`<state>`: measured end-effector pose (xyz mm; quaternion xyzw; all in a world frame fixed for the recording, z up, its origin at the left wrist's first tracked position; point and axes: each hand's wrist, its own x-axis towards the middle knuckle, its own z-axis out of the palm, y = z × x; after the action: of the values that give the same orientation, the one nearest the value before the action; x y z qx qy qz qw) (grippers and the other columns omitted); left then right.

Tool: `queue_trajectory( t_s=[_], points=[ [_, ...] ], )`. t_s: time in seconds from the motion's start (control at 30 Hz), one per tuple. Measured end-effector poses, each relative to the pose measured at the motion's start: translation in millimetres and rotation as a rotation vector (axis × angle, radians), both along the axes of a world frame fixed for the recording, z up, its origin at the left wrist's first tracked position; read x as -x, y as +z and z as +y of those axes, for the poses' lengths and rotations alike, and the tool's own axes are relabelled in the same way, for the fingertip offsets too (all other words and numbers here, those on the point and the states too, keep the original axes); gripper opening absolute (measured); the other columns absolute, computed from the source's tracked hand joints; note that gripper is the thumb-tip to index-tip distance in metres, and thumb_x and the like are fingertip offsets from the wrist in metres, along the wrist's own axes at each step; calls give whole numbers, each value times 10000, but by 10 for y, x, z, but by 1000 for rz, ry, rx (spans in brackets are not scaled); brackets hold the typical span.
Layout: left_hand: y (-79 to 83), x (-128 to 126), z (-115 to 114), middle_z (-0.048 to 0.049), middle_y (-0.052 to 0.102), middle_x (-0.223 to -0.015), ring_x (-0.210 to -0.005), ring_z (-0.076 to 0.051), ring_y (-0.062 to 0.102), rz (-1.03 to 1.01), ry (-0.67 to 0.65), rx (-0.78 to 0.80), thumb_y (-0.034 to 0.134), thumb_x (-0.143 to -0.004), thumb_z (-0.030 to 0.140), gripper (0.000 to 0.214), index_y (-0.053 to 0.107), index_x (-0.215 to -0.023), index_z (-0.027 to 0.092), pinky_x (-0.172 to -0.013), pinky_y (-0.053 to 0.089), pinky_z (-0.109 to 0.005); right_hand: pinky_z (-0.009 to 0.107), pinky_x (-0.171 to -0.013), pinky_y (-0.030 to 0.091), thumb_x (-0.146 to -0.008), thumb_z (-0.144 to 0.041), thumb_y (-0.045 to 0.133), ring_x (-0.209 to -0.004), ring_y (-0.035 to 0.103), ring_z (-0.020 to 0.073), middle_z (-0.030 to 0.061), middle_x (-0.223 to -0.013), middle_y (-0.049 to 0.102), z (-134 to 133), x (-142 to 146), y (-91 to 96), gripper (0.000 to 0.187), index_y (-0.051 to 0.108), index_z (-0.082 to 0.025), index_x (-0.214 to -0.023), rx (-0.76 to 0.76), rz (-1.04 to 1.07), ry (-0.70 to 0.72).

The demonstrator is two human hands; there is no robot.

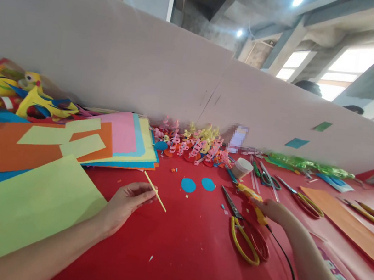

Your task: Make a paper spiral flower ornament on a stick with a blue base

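My left hand [125,205] pinches a thin wooden stick [155,191] between thumb and fingers, just above the red table [185,251]. My right hand [272,211] reaches out to the right and closes round a yellow tool [250,194] with a black cord [286,260] trailing from it. Two blue paper discs [198,184] lie between the hands. Yellow-handled scissors [241,233] lie just below my right hand.
Sheets of coloured paper [67,151] are stacked at the left, with a light green sheet [35,202] nearest. Curled paper flowers [193,145] sit by the back partition. A tape roll [241,167], more scissors [304,198] and an orange strip [349,225] lie at the right.
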<state>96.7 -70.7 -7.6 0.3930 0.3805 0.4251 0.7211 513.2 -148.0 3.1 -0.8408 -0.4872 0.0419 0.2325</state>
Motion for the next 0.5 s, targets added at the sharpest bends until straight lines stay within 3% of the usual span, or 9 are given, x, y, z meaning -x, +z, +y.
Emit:
queue_trajectory(
  t_s=[0.07, 0.13, 0.17, 0.23, 0.3, 0.33, 0.4, 0.5],
  points=[
    [0, -5, 2, 9, 711, -698, -690, -104, 625, -10, -7, 0, 822, -520, 259, 215, 730, -700, 186, -707, 498, -204, 330, -476, 369, -596, -333, 731, -442, 538, 230, -2, -313, 372, 75, 172, 112, 441, 392, -226, -333, 58, -56, -63],
    [8, -10, 0, 11, 705, -693, -688, -104, 624, -21, -13, -2, 826, -513, 264, 227, 725, -699, 182, -713, 502, -208, 354, -568, 424, -674, -391, 664, -606, 608, 264, 76, -514, 569, 175, 570, 232, 298, 527, -198, -493, 52, -77, -48],
    [11, -11, -2, 11, 703, -694, -692, -106, 624, -26, -15, -4, 827, -512, 267, 229, 722, -698, 181, -721, 503, -213, 347, -610, 442, -720, -382, 618, -666, 626, 252, 90, -641, 636, 227, 839, 281, 222, 589, -190, -613, 34, -22, 53],
    [15, -9, -7, 9, 698, -698, -701, -112, 626, -27, -19, -14, 823, -522, 268, 221, 716, -693, 178, -731, 504, -222, 310, -659, 467, -785, -373, 548, -728, 640, 210, 66, -759, 679, 322, 1432, 327, 199, 628, -192, -759, -11, 231, 423],
    [14, -3, -12, 5, 692, -704, -707, -117, 624, -17, -20, -31, 814, -541, 261, 205, 712, -696, 174, -727, 502, -225, 296, -702, 484, -780, -386, 570, -783, 642, 189, 53, -834, 690, 393, 1966, 291, 215, 642, -190, -830, 4, 493, 703],
    [12, 1, -14, 2, 691, -709, -711, -120, 621, -12, -21, -44, 809, -552, 259, 199, 711, -701, 171, -723, 501, -227, 294, -689, 492, -760, -387, 597, -769, 640, 183, 54, -841, 688, 418, 2173, 245, 227, 642, -182, -847, 15, 585, 751],
    [12, 4, -17, -7, 689, -715, -720, -129, 616, -3, -23, -69, 799, -564, 261, 193, 708, -704, 164, -722, 499, -235, 294, -697, 495, -719, -368, 649, -772, 631, 174, 55, -851, 682, 452, 2445, 113, 250, 637, -171, -873, -25, 715, 784],
    [24, -3, -17, -18, 693, -733, -752, -146, 612, 9, -28, -87, 787, -576, 266, 187, 703, -705, 160, -743, 494, -250, 288, -699, 486, -689, -337, 683, -747, 607, 158, 40, -812, 661, 484, 2581, -108, 243, 629, -168, -855, -164, 804, 751]
  ],
)
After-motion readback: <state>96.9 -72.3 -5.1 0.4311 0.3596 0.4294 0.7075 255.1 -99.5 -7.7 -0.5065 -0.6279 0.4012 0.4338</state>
